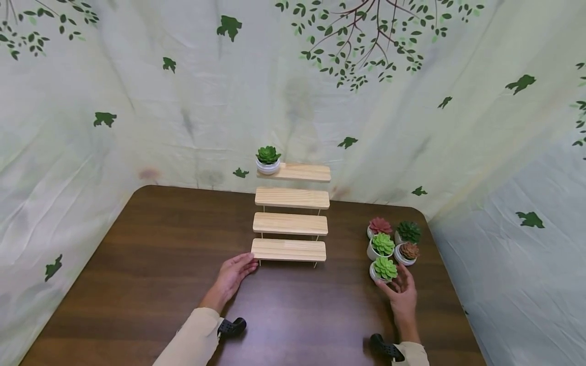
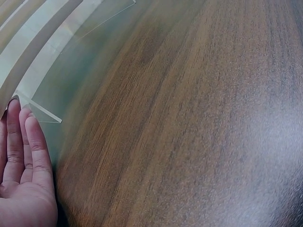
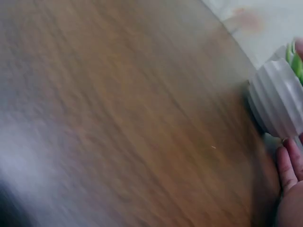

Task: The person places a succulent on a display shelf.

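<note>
A four-tier wooden display stand (image 1: 289, 250) with clear supports is on the table. My left hand (image 1: 233, 274) touches the left end of its lowest tier. In the left wrist view the fingers (image 2: 41, 156) are nearly straight against that end; the thumb is out of view. My right hand (image 1: 403, 297) holds a light green potted succulent (image 1: 384, 269), thumb and fingers around its white ribbed pot (image 3: 277, 99). Behind it is another light green succulent (image 1: 382, 244). A brown one (image 1: 409, 251), a red one (image 1: 380, 225) and a dark green one (image 1: 409, 232) stand close by.
A green succulent (image 1: 268, 155) in a white pot sits at the left end of the top tier. The brown wooden table (image 1: 183, 239) reaches back to a pale leaf-printed curtain (image 1: 192, 127), which also hangs along both sides.
</note>
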{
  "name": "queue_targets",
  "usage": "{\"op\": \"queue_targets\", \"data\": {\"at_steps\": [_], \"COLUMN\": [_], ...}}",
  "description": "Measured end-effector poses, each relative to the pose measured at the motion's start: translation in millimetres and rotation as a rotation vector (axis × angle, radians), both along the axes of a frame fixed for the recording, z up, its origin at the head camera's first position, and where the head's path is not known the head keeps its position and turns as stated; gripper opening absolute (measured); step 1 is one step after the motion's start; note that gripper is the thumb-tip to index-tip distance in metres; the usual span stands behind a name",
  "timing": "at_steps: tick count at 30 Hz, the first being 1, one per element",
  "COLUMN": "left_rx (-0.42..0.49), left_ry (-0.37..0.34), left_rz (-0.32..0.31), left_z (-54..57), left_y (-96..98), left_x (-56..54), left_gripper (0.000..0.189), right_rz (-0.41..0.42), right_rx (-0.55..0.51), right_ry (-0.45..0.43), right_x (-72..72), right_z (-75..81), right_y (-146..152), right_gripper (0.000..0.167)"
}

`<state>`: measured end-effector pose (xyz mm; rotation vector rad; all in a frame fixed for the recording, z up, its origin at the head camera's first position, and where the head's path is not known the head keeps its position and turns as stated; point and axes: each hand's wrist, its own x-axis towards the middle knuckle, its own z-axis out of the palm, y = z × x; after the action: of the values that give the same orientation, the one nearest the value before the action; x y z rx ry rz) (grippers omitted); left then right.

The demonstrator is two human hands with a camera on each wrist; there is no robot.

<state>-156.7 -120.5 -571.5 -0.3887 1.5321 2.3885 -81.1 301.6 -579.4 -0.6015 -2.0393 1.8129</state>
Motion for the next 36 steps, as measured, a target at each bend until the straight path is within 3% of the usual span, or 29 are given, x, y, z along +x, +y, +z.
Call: {"op": "queue_targets", "data": {"at_steps": [17, 27, 36], "left_rx": [0.026, 0.031, 0.033], "left_ry": [0.008, 0.014, 0.027], "left_rz": [0.019, 0.004, 0.009], "left_z": [0.4, 0.9, 0.9], "left_y": [-0.6, 0.2, -0.5], "left_x": [1.1, 1.8, 1.3], "left_gripper": [0.016, 0.014, 0.011], "right_rz": [-0.074, -0.113, -0.096], "right_rx": [0.120, 0.162, 0.175], "right_ry": [-0.040, -0.036, -0.070], "right_x": [-9.4, -4.9, -2.7], "right_z": [-12.3, -13.4, -11.7], "right_y": [-8.0, -10.9, -13.1], "right_gripper": [0.062, 0.059, 0.061]}}
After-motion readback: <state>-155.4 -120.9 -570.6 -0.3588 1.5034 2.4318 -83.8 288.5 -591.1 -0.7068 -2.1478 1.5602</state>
